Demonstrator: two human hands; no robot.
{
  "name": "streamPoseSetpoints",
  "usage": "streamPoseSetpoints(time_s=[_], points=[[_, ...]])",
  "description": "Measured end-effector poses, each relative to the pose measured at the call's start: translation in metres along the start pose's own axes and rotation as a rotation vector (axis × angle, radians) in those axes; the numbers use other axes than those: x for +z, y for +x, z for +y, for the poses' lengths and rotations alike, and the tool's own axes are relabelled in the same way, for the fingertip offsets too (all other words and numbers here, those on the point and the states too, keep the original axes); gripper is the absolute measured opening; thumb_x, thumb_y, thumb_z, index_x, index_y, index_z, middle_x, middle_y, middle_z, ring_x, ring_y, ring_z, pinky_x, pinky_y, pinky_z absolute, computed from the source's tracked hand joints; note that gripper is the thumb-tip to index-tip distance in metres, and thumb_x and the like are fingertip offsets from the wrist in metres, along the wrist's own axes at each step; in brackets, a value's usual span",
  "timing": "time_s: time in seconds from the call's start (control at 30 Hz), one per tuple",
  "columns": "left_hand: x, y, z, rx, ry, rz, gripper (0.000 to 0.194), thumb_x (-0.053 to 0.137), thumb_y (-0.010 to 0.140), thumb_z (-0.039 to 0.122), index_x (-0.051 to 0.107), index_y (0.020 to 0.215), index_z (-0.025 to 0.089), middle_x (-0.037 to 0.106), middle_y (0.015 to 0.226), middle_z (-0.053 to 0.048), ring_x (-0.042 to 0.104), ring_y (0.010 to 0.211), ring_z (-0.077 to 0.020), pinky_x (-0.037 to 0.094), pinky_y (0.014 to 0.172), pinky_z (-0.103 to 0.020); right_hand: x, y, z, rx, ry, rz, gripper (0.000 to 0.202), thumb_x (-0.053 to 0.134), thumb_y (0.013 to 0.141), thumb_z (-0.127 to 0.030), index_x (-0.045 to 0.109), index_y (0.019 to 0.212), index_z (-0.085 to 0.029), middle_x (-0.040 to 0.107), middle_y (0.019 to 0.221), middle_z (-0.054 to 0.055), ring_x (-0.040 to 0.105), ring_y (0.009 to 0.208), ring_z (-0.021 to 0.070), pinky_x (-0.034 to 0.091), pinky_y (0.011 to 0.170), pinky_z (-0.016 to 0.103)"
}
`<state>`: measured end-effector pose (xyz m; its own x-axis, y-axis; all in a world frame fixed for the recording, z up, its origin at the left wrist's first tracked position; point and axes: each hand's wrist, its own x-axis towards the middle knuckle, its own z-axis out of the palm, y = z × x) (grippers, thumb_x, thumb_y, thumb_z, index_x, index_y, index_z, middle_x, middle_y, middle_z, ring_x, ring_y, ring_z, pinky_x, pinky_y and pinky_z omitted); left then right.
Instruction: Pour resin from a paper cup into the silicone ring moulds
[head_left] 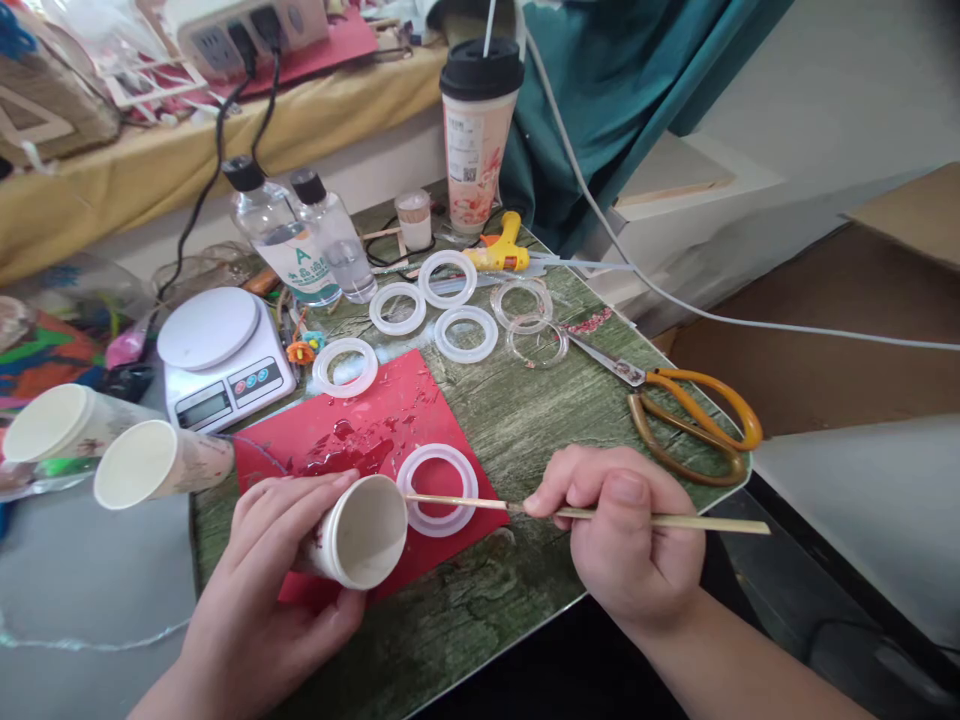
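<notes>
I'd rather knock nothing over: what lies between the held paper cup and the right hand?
In the head view: a white ring on the red sheet, then a sliver of green tabletop, with a thin wooden stick across.

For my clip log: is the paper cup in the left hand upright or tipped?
Tipped. The left hand holds the paper cup slanted: its mouth turns toward the camera and its outer side shows at left.

I get one view, from the wearer's head, facing forward and down across the green tabletop point(536, 400), close above the left hand point(277, 580) and right hand point(634, 530), reaching the teal curtain point(592, 110) beyond.
</notes>
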<state>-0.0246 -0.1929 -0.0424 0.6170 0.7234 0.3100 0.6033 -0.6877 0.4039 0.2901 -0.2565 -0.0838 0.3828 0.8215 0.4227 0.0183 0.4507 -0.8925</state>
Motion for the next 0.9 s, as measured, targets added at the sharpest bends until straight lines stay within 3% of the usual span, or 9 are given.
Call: streamPoseSetpoints(time_s=[0.5, 0.67, 0.9], points=[[-0.001, 0.001, 0.004, 0.002, 0.005, -0.005, 0.055, 0.068, 0.105, 0.023, 0.060, 0.158, 0.029, 0.086, 0.136, -0.011, 0.081, 0.119, -0.0323, 0.059, 0.106, -0.052, -0.002, -0.001, -0.003, -0.005, -0.031, -0.003, 0.036, 0.059, 0.129, -0.036, 0.074, 0.099, -0.024, 0.086, 0.079, 0.004, 0.072, 0.061, 0.0150, 0.055, 0.051, 0.023], [-0.001, -0.004, 0.001, -0.027, -0.009, -0.025, 0.062, 0.071, 0.102, 0.024, 0.061, 0.163, 0.032, 0.086, 0.142, -0.009, 0.082, 0.124, -0.0333, 0.058, 0.115, -0.053, 0.002, 0.007, -0.010, 0.006, -0.063, -0.006, 0.039, 0.061, 0.129, -0.039, 0.074, 0.095, -0.024, 0.085, 0.076, 0.003, 0.068, 0.055, 0.0137, 0.052, 0.047, 0.023], [-0.001, 0.001, 0.003, 0.002, -0.007, 0.003, 0.057, 0.068, 0.104, 0.023, 0.060, 0.160, 0.030, 0.086, 0.137, -0.011, 0.081, 0.120, -0.0317, 0.058, 0.111, -0.052, 0.008, 0.026, -0.015, 0.024, -0.071, -0.058, 0.042, 0.062, 0.129, -0.043, 0.073, 0.094, -0.024, 0.084, 0.075, 0.002, 0.073, 0.060, 0.0136, 0.052, 0.050, 0.022]])
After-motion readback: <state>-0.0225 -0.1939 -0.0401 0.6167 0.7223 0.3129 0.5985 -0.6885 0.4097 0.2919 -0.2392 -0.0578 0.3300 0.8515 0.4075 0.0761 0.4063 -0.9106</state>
